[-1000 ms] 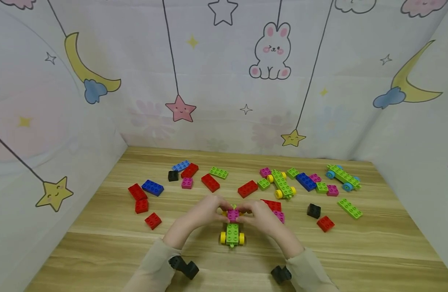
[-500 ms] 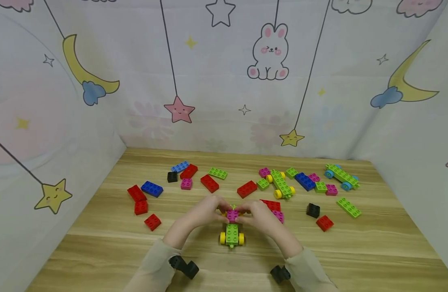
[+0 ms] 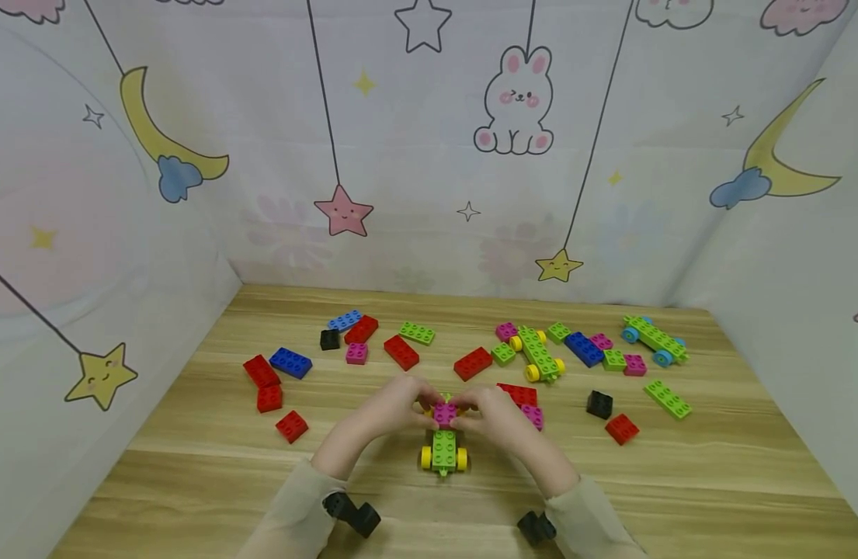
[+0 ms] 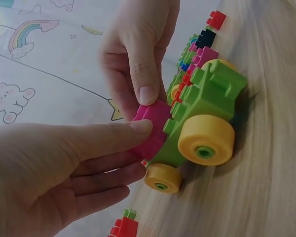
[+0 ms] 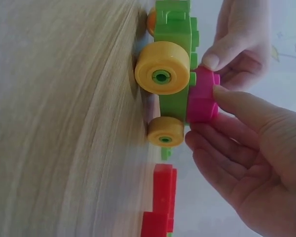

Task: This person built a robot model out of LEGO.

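Observation:
A green toy car base with yellow wheels stands on the wooden table in front of the person. On its far half sits a pink brick, which both hands pinch from opposite sides. The left hand has its thumb on the near left of the brick, seen closely in the left wrist view, where the pink brick meets the green studs. The right hand mirrors it; its thumb presses the pink brick in the right wrist view. Fingers partly hide the far end of the base.
Right of the hands lie a red brick and a pink brick, close to the right hand. Farther back stand another yellow-wheeled base and a blue-wheeled base. Several loose bricks, including a blue brick, lie at left.
Both hands keep their pinch on the pink brick, with hardly any movement. The head view has shifted very slightly.

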Demonstrator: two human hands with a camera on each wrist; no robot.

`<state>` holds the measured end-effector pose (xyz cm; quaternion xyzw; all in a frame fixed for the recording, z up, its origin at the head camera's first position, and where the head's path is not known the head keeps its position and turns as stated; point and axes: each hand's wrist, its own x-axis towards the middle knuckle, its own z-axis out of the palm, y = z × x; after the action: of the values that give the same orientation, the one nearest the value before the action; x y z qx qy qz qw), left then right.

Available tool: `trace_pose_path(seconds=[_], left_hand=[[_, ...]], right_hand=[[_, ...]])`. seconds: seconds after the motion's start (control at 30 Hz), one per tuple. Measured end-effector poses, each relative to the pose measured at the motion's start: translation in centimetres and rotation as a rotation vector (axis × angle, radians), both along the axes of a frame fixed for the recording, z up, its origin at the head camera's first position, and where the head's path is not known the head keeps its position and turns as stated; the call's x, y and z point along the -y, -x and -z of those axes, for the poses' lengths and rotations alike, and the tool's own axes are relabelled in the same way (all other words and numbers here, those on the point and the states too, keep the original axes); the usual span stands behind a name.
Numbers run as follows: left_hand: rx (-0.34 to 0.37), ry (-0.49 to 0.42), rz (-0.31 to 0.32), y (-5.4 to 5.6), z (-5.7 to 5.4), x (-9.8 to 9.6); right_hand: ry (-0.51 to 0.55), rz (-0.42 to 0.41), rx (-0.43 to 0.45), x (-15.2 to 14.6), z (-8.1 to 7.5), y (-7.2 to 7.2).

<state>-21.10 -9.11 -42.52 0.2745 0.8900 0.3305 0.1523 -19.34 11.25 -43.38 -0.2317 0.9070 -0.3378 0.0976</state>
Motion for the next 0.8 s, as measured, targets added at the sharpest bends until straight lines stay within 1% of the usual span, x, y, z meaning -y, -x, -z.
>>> trace_pose_path(seconds=[0.23,0.5,0.67,0.8], left_hand=[[0.000,-0.019,0.009,0.08,0.12,0.04],[-0.027,0.001,0.037,-0.06,0.03,0.45],[-0.028,-0.025,0.052,-0.06,0.00,0.79],[-0.026,-0.048,0.052,0.02,-0.01,0.96]], right_hand=[[-0.013,0.017,-0.009,0.15,-0.17,-0.24],[-0.005,-0.015,-0.009,-0.03,0.06,-0.21],[-0.015,-0.019,-0.009,-0.12,0.19,-0.14],[-0.004,-0.018,-0.011,-0.16,0.13,-0.09]])
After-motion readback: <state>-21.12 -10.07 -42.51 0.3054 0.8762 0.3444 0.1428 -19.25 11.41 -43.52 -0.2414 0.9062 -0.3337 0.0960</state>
